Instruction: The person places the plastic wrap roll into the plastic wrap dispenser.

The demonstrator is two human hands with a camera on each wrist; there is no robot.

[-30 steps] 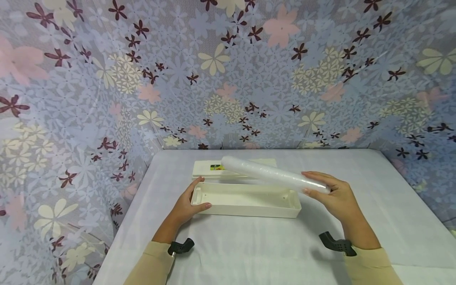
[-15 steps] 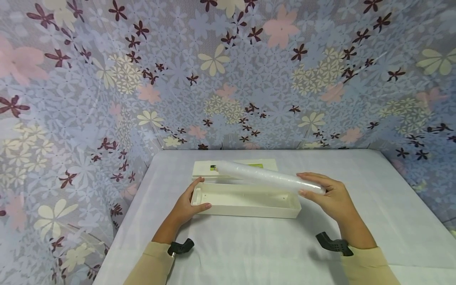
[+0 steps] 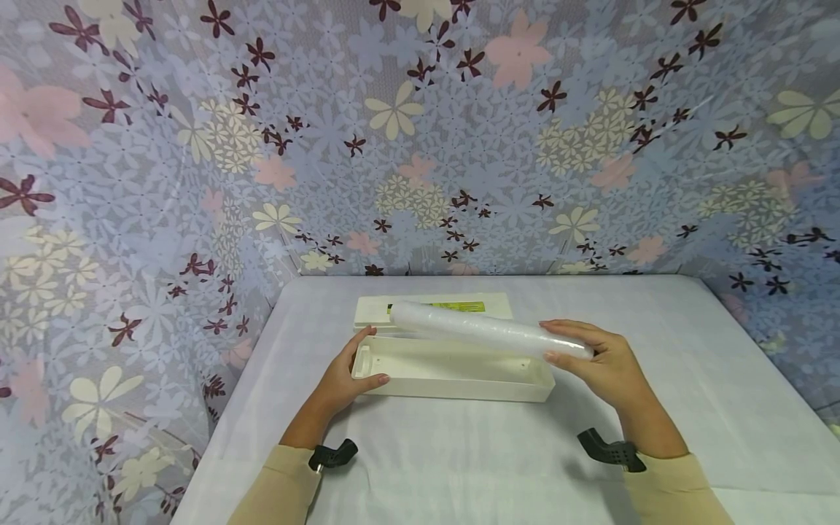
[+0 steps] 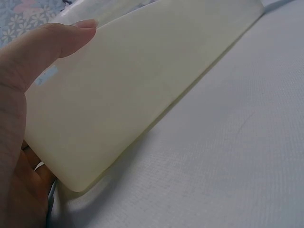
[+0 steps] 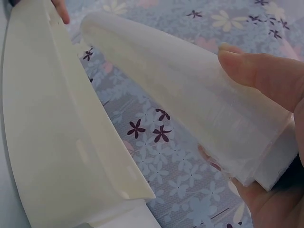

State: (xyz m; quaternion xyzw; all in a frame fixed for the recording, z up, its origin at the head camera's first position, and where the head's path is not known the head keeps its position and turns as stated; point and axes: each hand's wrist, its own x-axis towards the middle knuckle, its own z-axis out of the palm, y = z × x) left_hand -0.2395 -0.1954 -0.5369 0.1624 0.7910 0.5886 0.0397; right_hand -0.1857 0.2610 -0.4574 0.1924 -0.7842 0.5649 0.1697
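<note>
1. Head view: open-topped, oblong cream plastic box (image 3: 453, 389) sits on a white cloth-covered table (image 3: 459, 467).
2. Left hand (image 3: 343, 378) grips the box's left end, thumb on the near wall, other fingers round the end toward the far side.
3. Right hand (image 3: 604, 361), beyond the box's right end, pinches a long cylindrical roll of translucent white plastic film (image 3: 472, 328) near its right end, thumb on the near side, fingers over the far side.
4. Roll is held aslant above the box's far side, left end farther back; right wrist view shows the two apart.
5. Flat cream plastic lid (image 3: 369, 310) with a yellow-green printed label (image 3: 462, 307) lies just behind the box, partly hidden by the roll.
6. Floral fabric backdrop (image 3: 420, 146) hangs well behind the box.
</note>
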